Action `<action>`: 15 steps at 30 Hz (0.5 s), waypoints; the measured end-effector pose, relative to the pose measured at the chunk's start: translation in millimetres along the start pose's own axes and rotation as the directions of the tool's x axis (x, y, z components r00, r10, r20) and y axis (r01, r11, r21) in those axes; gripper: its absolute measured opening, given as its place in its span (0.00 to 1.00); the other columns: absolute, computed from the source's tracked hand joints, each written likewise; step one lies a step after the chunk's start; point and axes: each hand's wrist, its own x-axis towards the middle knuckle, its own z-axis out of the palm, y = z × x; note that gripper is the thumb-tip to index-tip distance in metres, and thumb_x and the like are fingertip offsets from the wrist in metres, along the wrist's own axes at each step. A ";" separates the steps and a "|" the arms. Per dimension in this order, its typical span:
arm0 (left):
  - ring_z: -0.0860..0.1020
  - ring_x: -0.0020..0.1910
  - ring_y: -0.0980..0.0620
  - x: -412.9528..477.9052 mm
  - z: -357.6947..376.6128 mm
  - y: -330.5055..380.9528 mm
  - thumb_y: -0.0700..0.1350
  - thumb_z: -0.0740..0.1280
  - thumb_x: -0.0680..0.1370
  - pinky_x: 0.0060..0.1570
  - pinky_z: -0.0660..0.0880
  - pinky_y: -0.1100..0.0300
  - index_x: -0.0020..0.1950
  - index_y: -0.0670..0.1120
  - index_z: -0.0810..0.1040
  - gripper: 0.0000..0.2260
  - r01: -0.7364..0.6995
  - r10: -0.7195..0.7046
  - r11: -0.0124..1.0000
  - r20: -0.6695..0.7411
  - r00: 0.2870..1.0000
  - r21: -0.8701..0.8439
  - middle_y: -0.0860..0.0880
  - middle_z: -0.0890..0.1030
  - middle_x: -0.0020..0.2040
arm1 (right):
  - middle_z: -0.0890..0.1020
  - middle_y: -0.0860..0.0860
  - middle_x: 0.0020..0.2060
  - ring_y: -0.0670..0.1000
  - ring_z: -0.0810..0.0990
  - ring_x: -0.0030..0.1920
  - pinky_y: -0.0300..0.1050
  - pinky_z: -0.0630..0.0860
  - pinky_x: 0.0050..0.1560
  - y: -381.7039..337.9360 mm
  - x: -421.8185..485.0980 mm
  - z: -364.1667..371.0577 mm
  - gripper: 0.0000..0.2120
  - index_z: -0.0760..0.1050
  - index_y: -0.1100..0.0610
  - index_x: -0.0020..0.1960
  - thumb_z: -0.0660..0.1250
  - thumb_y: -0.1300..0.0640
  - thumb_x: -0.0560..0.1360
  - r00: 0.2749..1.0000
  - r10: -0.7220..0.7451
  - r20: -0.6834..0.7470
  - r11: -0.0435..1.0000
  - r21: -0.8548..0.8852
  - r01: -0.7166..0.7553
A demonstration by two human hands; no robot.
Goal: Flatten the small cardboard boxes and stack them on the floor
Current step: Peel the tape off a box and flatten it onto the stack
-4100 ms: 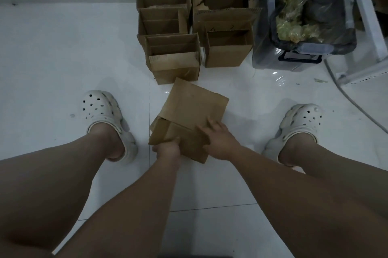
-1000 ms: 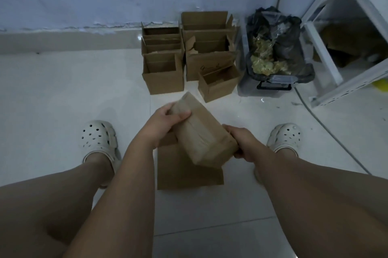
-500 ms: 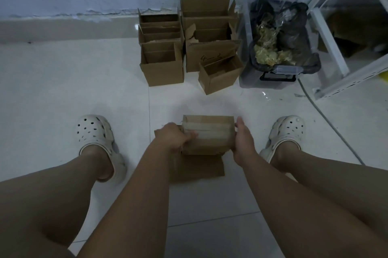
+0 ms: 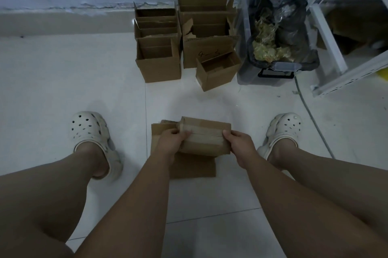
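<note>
Small cardboard box (image 4: 205,140), pale tape band facing up, sits low over the flattened stack (image 4: 194,167) on the floor (image 4: 63,81), between the person's feet.

Head view: left hand (image 4: 171,139) grips the box's left end, fingers curled onto the taped face. Right hand (image 4: 239,142) pinches the right end. I read the two-ended hold as set-up for collapsing it right above the pile.

Open boxes (image 4: 158,64) wait by the wall (count unclear, they overlap). Stack depth is hidden under the box and forearm.
</note>
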 end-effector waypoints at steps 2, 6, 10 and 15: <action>0.75 0.57 0.45 2.5 0.4 -3.4 0.56 0.69 0.74 0.56 0.73 0.54 0.66 0.40 0.74 0.27 0.006 -0.009 0.999 -0.072 0.997 -0.040 0.45 0.77 0.60 | 0.82 0.56 0.55 0.54 0.80 0.54 0.51 0.75 0.62 -4.5 1.9 1.3 0.16 0.77 0.64 0.62 0.68 0.58 0.77 1.000 -0.029 0.003 0.998 -0.047 0.029; 0.77 0.52 0.46 6.1 -3.5 -4.4 0.54 0.71 0.73 0.51 0.75 0.55 0.60 0.37 0.77 0.24 0.024 -0.030 0.998 -0.100 0.995 -0.063 0.45 0.79 0.55 | 0.81 0.57 0.56 0.55 0.80 0.55 0.51 0.75 0.62 -8.5 6.3 3.7 0.16 0.76 0.63 0.63 0.68 0.60 0.76 0.999 -0.020 0.026 0.998 -0.052 0.021; 0.76 0.41 0.54 4.0 -10.2 3.1 0.50 0.72 0.73 0.32 0.72 0.65 0.57 0.40 0.77 0.19 0.056 -0.062 0.994 -0.072 0.995 -0.094 0.50 0.78 0.44 | 0.81 0.54 0.50 0.51 0.81 0.47 0.41 0.78 0.47 -10.3 7.9 4.2 0.15 0.74 0.64 0.62 0.68 0.61 0.77 0.994 0.072 0.085 0.997 0.017 -0.074; 0.78 0.50 0.50 6.0 -15.3 -4.3 0.52 0.70 0.74 0.40 0.75 0.65 0.60 0.39 0.77 0.21 0.084 -0.085 0.992 -0.008 0.996 -0.092 0.45 0.80 0.54 | 0.81 0.57 0.53 0.52 0.80 0.50 0.41 0.77 0.51 -15.7 13.7 -0.1 0.13 0.74 0.65 0.59 0.68 0.64 0.76 0.975 0.159 0.153 0.986 0.016 -0.163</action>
